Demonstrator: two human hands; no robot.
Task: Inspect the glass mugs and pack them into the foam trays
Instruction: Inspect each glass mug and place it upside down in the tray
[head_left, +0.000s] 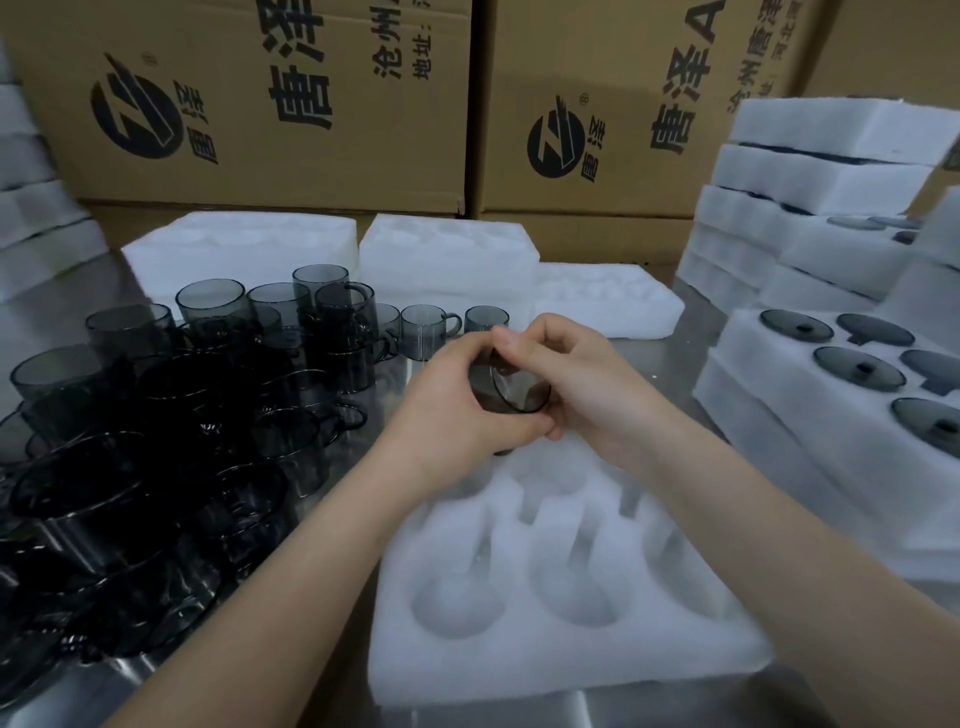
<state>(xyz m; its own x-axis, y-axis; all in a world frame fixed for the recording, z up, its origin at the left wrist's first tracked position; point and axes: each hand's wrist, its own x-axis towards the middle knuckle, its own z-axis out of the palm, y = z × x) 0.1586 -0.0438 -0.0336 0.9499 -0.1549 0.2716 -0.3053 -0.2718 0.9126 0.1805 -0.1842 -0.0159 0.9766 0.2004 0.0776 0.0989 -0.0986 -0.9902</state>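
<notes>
Clasping smoky round glass mug (519, 391), hands (467, 402) (579, 384); white foam tray (519, 654) beneath.

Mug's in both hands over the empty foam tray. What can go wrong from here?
1. The smoky grey glass mug hangs tilted between the left hand and right hand, above the far edge of the white foam tray. A slip might send it onto the metal table instead of foam.
2. The crowded cluster of grey glass mugs, some stacked, sits close beside the left forearm. A sideways sweep could topple some.
</notes>
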